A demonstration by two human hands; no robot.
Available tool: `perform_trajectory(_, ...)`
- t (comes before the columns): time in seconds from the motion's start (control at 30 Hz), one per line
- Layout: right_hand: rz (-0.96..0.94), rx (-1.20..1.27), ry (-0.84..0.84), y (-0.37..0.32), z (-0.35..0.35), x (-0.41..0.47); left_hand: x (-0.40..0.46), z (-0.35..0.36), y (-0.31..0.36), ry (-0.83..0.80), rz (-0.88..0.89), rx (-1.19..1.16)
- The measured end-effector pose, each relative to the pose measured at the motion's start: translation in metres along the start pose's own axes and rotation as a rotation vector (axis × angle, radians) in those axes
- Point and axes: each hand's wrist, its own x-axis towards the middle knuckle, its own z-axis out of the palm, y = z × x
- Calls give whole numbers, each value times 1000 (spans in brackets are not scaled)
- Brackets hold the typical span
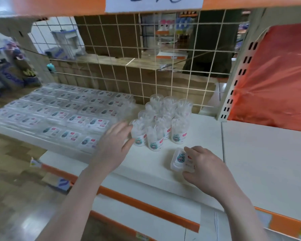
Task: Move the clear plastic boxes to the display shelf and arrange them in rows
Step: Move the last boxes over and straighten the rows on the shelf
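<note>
A clear plastic box with a cartoon label lies flat on the white display shelf, and my right hand grips it from the right. Several rows of flat clear boxes cover the shelf's left part. My left hand reaches forward with fingers spread and relaxed, its fingertips touching the nearest of several clear round tubs that stand in a cluster at mid shelf. It holds nothing.
A wire grid panel backs the shelf. A slotted upright post and red plastic sheet stand at right. An orange shelf edge with a paper sign hangs overhead. Lower orange-trimmed shelves lie below.
</note>
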Motion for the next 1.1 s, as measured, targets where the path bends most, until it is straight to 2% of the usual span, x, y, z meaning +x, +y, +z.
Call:
perform_trajectory(0.17,-88,-8,-38,-18,2,10,-30,-7,-19,22,-250,-7)
perform_trajectory(0.4,-130,-38,-52,-69,8,18,-62,-27,-66,65,-422,-63)
perform_trajectory(0.8,-6,-2,55,-241,41,44,-120,-91,-224,167,-354,-45)
perform_trajectory(1.1,-22,41,64,-339,56,80,-129,-119,-315,180,-372,-58)
